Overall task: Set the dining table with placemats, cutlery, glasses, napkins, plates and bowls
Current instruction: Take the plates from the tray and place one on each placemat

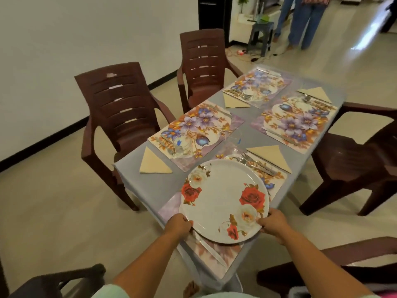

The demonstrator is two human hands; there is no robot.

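Both hands grip a rose-patterned plate (223,201) by its near rim, left hand (177,225) and right hand (273,222) on opposite sides, over the nearest placemat (217,254), beside 1 folded napkin (271,157).

I see the plate (223,201) over the near mat (217,252), a fork (255,163) behind it, napkin (271,157) further right.

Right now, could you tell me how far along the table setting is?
Done: four placemats are down, e.g. the far left one, each with cutlery and a folded napkin alongside. A glass stands by the nearest setting. In hand: left hand and right hand hold a plate at its rim over the nearest placemat. Left: plates for the other three mats, all bowls; other glasses are hard to make out.
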